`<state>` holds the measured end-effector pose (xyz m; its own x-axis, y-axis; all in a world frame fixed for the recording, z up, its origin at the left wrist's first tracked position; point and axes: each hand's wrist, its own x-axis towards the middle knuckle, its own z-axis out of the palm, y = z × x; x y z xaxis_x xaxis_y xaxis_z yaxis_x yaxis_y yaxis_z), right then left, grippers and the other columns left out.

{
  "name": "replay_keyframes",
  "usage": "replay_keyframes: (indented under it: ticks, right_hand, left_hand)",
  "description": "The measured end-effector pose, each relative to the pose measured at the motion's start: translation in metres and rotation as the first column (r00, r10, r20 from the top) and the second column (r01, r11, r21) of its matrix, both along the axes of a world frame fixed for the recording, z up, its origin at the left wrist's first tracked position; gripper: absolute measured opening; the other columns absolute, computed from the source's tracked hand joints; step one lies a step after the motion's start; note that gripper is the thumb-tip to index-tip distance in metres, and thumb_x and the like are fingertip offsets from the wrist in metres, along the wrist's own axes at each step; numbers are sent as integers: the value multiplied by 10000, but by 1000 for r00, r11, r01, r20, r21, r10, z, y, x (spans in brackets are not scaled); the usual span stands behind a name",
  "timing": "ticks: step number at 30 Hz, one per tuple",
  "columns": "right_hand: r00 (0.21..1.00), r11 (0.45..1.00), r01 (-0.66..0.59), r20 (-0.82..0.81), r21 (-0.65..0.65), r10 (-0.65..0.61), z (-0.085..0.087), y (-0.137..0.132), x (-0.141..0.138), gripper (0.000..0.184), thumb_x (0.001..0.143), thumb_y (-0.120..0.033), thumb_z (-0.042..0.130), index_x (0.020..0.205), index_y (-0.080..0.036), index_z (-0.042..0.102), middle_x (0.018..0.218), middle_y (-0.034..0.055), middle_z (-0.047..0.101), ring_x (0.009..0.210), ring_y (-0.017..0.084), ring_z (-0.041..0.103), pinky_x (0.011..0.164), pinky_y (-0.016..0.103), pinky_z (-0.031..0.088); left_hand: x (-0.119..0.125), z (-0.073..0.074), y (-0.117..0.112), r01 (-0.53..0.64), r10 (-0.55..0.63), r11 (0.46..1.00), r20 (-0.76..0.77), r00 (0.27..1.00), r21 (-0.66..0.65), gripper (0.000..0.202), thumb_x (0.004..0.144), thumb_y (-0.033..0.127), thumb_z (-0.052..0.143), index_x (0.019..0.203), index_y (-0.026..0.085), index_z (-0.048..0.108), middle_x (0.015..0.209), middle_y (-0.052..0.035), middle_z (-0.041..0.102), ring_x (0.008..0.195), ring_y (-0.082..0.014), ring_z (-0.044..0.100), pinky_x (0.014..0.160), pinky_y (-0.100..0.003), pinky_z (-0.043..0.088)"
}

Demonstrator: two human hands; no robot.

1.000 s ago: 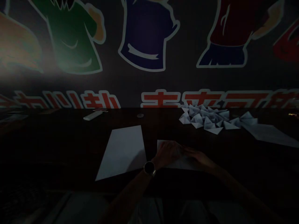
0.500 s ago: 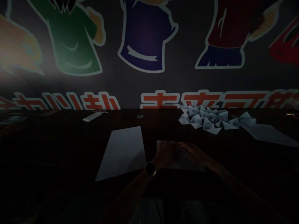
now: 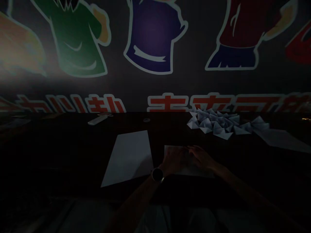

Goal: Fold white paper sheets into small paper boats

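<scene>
1. Head view has shifted slightly: everything on the surface (image 3: 73, 147) sits a little further right than in the earlier frame, and the fingers of the right hand (image 3: 201, 158) have spread a little more across the paper.
2. Left hand (image 3: 174, 159): forearm enters from lower centre and angles up and right, wrist carrying a dark round watch (image 3: 157, 174). Palm faces down, fingers pointing right.
3. Right hand: forearm enters from lower right and angles up and left. Palm faces down, fingers pointing left, tips meeting those of the left hand.
4. Grip state: both hands are in contact with the paper. Low light prevents confirming whether either grip is pinching it or only pressing down.
5. Folded sheet (image 3: 195, 172): lies flat on the surface directly beneath both hands, with its edges showing at upper left and along the bottom.
6. Adjacent items: a flat sheet (image 3: 127, 158) lies just left of the left hand. A pile of paper folds (image 3: 213, 123) lies ahead and to the right, with a loose sheet (image 3: 283, 139) beyond it. A white remote (image 3: 97, 119) and a small disc (image 3: 146, 120) lie at the far edge, below a mural (image 3: 153, 35).
</scene>
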<state>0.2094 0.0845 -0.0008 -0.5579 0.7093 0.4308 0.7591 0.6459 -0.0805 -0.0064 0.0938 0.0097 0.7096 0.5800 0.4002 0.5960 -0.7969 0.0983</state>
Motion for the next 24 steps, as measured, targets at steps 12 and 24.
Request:
replay_keyframes:
  ticks: [12,24]
  right_hand:
    - [994,997,20,107,79,-28,-2,-71,32,496,827,-193,423,1317,-130,383,1308,149,515,1254,240,421,1072,524,249]
    - [940,943,319,95,94,-327,14,-120,4,272,806,-275,489,1022,-204,638,1089,107,658,1021,279,584,957,505,372]
  left_hand:
    - [2,0,1,-16,15,999,-36,999,-47,507,869,472,453,1288,192,404,1348,-89,449,1242,-271,378,1017,-487,302]
    - [8,9,-5,-154,154,988,-55,986,13,387,922,390,349,1187,158,511,1244,-116,532,1130,-298,458,937,-507,346]
